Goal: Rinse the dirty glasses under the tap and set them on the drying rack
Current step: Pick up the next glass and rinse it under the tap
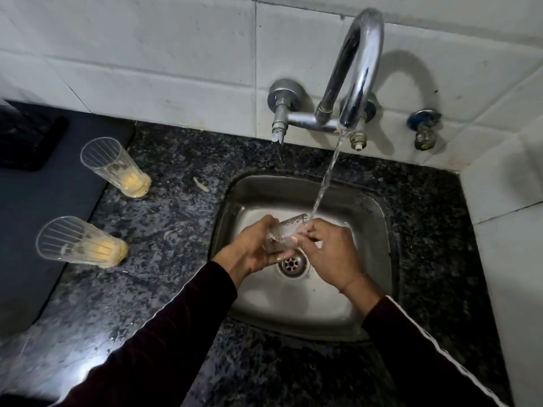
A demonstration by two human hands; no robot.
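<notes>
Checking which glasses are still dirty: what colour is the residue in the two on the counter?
Yellow, at the bottom of both glasses; head view.

We see it all through one camera, worn on the person's head. It looks forward and down from above, close over the sink (302,201), which sits near the middle of the picture. The tap (357,69) and the tiled wall (164,54) are far away at twelve o'clock. Both arms come in from six o'clock, nearest to us. The wide lens bends the edges, so the counter (164,218) curves at nine o'clock. No second view shares this scene.
</notes>
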